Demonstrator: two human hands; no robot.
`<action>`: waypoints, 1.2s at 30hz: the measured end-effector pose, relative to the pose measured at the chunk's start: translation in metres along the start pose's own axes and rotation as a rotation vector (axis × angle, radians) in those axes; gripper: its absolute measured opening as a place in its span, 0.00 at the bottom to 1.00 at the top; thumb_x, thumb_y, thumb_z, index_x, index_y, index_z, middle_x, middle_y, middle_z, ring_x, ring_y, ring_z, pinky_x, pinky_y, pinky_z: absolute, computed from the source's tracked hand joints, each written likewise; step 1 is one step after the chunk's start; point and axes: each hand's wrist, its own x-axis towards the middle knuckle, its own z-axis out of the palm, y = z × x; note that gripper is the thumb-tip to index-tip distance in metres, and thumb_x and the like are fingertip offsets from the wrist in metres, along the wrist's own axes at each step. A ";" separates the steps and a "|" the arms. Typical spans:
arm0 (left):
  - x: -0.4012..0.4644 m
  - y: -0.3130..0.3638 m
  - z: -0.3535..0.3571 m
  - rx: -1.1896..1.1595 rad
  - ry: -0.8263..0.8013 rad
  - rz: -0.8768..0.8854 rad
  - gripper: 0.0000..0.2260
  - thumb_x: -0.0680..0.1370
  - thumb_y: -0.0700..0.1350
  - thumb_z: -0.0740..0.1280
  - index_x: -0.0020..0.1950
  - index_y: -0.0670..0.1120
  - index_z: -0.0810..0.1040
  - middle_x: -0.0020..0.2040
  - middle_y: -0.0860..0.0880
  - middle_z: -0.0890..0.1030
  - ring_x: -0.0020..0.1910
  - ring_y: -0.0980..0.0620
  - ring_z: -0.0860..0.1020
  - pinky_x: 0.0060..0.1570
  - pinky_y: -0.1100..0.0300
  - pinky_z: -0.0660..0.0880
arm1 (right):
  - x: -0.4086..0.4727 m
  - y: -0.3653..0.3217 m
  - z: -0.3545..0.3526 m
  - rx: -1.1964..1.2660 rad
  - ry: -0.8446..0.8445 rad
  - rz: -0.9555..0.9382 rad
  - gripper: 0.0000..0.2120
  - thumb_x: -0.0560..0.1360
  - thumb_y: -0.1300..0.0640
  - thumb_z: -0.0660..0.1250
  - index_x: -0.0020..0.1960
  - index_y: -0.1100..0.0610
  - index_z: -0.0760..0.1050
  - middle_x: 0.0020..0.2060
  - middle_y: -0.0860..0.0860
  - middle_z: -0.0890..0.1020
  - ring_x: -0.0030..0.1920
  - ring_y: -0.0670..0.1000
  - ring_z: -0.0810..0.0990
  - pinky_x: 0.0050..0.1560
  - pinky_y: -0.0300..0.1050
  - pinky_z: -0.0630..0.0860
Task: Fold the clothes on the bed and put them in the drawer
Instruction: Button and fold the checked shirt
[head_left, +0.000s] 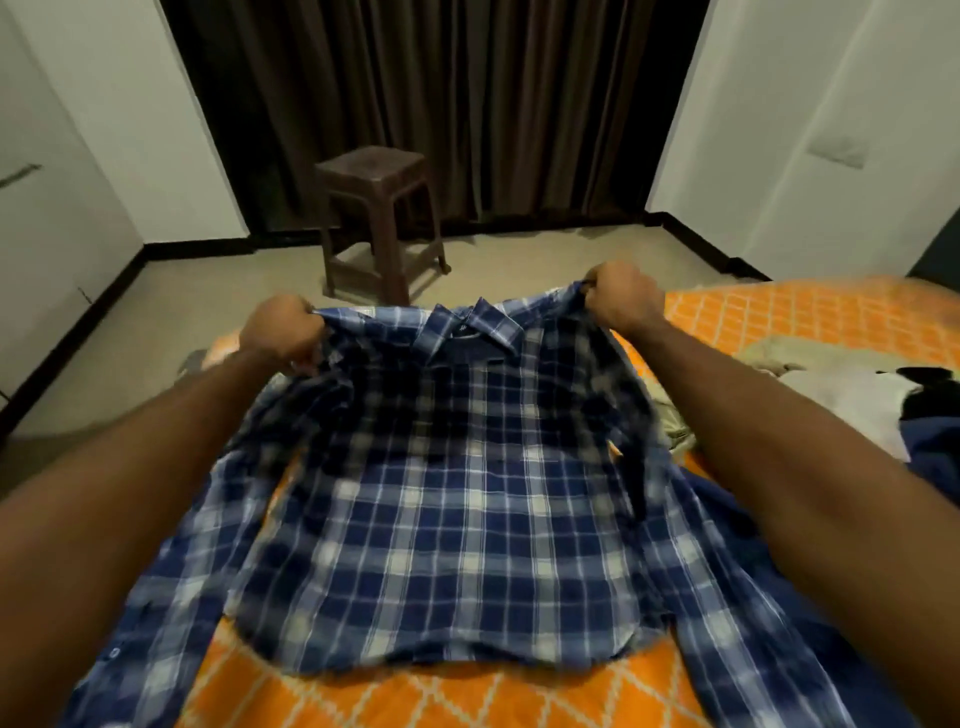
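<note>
Both fists are clenched tight on cloth: the left hand (283, 330) grips one shoulder of the blue plaid shirt (441, 499) and the right hand (623, 301) grips the other, collar stretched between them, body and sleeves trailing back toward the person over the orange bed (810, 317). Off to the right of the right hand, a heap of other clothes (857, 395) lies on the bedcover. Beyond the knuckles, a brown stool (379, 218) stands on the floor before dark curtains (441, 93).
</note>
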 end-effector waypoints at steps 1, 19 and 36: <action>0.010 -0.001 0.013 -0.173 -0.053 -0.088 0.12 0.75 0.38 0.58 0.45 0.34 0.80 0.33 0.37 0.83 0.29 0.39 0.83 0.32 0.43 0.82 | 0.007 0.002 0.016 0.132 -0.053 0.055 0.12 0.76 0.58 0.61 0.52 0.58 0.82 0.46 0.60 0.85 0.50 0.62 0.84 0.49 0.51 0.80; -0.010 -0.129 0.196 0.506 0.063 0.532 0.21 0.81 0.46 0.63 0.74 0.47 0.68 0.78 0.43 0.63 0.76 0.39 0.62 0.68 0.34 0.61 | -0.169 0.050 0.205 0.125 -0.210 -0.059 0.21 0.81 0.53 0.65 0.73 0.55 0.69 0.76 0.55 0.66 0.74 0.59 0.64 0.73 0.64 0.63; -0.140 -0.153 0.126 -0.022 -0.123 -0.227 0.20 0.79 0.53 0.71 0.50 0.34 0.76 0.43 0.33 0.80 0.35 0.43 0.75 0.35 0.53 0.66 | -0.258 0.080 0.132 0.045 -0.513 0.334 0.16 0.82 0.47 0.60 0.57 0.59 0.74 0.57 0.63 0.80 0.57 0.64 0.79 0.55 0.56 0.77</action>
